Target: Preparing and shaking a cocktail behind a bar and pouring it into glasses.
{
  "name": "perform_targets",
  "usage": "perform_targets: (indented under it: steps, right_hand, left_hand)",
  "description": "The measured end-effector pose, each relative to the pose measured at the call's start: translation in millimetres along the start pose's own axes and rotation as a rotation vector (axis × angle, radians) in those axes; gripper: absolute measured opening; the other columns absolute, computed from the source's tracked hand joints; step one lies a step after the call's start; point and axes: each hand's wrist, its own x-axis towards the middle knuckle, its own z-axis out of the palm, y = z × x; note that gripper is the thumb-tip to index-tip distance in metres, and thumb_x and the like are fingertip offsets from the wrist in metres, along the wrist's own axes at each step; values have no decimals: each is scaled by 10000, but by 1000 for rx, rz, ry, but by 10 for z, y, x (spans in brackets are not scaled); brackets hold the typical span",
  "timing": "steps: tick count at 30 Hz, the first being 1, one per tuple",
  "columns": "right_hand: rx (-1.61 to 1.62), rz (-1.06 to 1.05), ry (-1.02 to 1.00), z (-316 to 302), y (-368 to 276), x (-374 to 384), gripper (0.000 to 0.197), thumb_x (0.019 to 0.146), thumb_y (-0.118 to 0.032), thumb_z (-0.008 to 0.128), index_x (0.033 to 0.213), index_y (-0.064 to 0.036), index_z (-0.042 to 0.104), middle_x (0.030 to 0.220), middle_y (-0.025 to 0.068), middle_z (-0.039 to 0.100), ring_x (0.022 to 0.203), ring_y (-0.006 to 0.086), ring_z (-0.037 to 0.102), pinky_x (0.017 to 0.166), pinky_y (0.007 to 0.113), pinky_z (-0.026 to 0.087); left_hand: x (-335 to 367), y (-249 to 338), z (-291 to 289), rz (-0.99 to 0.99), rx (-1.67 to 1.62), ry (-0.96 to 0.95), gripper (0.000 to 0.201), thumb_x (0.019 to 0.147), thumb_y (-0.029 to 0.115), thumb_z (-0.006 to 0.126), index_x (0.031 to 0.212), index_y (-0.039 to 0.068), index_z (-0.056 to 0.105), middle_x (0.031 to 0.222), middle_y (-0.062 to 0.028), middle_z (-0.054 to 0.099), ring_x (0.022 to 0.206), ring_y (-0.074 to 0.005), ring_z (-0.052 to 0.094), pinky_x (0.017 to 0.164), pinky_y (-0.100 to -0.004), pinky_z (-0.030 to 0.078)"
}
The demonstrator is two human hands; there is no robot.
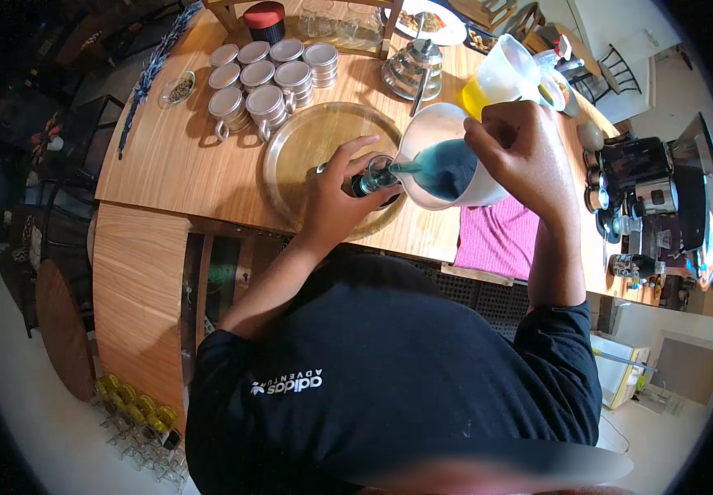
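My right hand [525, 153] grips a white plastic pitcher [426, 128] that is tilted to the left. Blue liquid [451, 169] fills its lower side, and a blue-green stream runs from the spout into a small clear glass [379, 167]. The fingers of my left hand [336, 190] curve round this glass, over the near right part of a round brass-coloured tray [311, 136]. Part of the glass is hidden behind my fingers. The pitcher's handle is covered by my right hand.
Several lidded metal mugs [265, 101] stand left of the tray. Behind are a metal kettle [412, 70] and a jug with yellow liquid [501, 74]. A pink cloth [498, 235] lies at the table's front edge. A small dish [177, 89] sits far left.
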Motion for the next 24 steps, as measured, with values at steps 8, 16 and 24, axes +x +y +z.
perform_targets:
  steps: [8, 16, 24]
  right_hand:
    - [15, 9, 21, -22, -23, 15, 384, 829, -268, 678, 617, 48, 633, 502, 121, 502, 441, 155, 474, 477, 337, 384]
    - [-2, 12, 26, -42, -69, 60, 381, 827, -270, 683, 625, 51, 638, 506, 117, 495, 448, 148, 463, 475, 335, 369]
    - [-5, -14, 31, -25, -33, 119, 384, 824, -272, 683, 616, 45, 626, 502, 112, 471, 451, 150, 442, 479, 341, 362]
  left_hand:
    - [36, -46, -30, 25, 39, 15, 710, 776, 132, 907, 1380, 52, 543, 1154, -154, 759, 1134, -221, 718, 967, -333, 546]
    - [56, -64, -48, 4, 9, 18, 704, 778, 129, 905, 1378, 50, 546, 1148, -145, 760, 1133, -216, 719, 959, -338, 548]
    - [66, -93, -45, -2, 1, 22, 707, 779, 114, 904, 1381, 53, 538, 1154, -155, 760, 1154, -215, 708, 988, -330, 532]
